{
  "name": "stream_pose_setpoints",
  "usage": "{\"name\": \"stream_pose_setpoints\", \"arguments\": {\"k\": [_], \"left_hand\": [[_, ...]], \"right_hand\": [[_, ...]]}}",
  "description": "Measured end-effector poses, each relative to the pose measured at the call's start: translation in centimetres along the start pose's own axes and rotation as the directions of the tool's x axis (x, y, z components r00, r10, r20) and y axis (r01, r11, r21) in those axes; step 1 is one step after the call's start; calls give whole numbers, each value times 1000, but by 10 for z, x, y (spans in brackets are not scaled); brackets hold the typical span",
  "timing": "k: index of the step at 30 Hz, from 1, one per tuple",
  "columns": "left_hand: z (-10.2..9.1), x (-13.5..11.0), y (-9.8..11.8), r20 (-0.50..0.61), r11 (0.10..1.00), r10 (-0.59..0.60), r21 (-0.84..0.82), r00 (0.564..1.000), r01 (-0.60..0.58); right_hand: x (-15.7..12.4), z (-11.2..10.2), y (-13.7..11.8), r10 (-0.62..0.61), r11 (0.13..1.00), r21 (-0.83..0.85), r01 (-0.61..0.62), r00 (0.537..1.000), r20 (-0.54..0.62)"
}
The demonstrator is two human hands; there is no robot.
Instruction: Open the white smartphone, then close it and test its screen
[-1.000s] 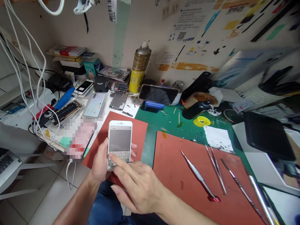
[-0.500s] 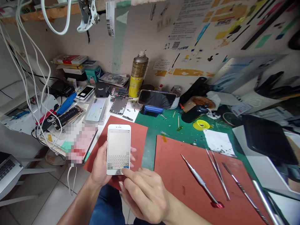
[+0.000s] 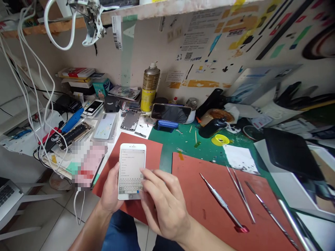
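Note:
My left hand (image 3: 111, 190) is closed around a white smartphone (image 3: 131, 200), gripping it from the left side and from beneath. The phone is upright above a red-brown mat (image 3: 153, 150). Its lit screen shows an on-screen keyboard with lines of small text above it, too fine to read. My right hand (image 3: 164, 202) holds nothing. Its fingers are bent and apart, with the fingertips over the right edge of the screen and the thumb near the lower right corner. Whether a fingertip touches the glass I cannot tell.
A second red-brown mat (image 3: 188, 188) bears a scalpel-like tool (image 3: 222, 200), tweezers (image 3: 240, 195) and a thin metal tool (image 3: 269, 211). Behind stand a propped phone (image 3: 171, 113) and a yellow spray can (image 3: 150, 87). Phone parts and white cables (image 3: 39, 87) crowd the left.
My right hand has moved up from the home button area to the screen's right edge, its fingers less folded. Lines of text now fill the upper screen. The view has shifted slightly.

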State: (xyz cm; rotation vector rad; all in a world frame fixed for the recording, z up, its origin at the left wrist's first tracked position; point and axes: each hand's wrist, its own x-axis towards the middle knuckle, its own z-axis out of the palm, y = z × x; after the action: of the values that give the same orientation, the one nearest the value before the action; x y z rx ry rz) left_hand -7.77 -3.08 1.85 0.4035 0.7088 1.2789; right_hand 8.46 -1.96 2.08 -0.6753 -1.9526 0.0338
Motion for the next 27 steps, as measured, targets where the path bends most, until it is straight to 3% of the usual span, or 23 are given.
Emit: {"name": "stream_pose_setpoints", "arguments": {"k": [4,14,23,27], "left_hand": [[1,0,0,-26,1000,-18,24,999,19],[1,-1,-1,-61,998,-32,60,998,36],[-2,-2,-2,-72,1000,-14,23,997,15],[-2,-2,1,-6,998,-57,35,998,57]], "right_hand": [[5,-1,2,79,996,-42,-77,996,45],[6,1,3,109,994,-42,-106,991,83],[3,-2,3,16,998,64,-14,1000,-27],[-1,0,1,-36,992,122,43,998,-61]]}}
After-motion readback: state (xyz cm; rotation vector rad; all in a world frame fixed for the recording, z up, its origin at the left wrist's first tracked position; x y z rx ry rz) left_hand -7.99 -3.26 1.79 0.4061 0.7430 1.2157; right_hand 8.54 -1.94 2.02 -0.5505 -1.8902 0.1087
